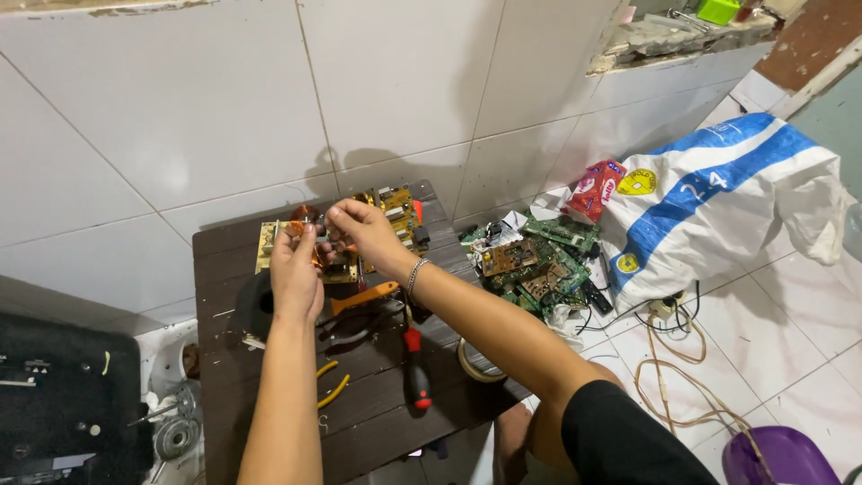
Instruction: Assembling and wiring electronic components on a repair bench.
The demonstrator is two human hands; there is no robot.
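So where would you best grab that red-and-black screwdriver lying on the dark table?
By the red and black handle of the screwdriver, coming down from above. It lies flat on the table with the thick handle toward the near edge, clear of the right hand, left hand and orange-handled pliers.

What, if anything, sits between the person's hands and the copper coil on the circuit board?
Nothing visible. The left hand and right hand already meet at the copper coil above the yellow circuit board; fingers partly hide the contact.
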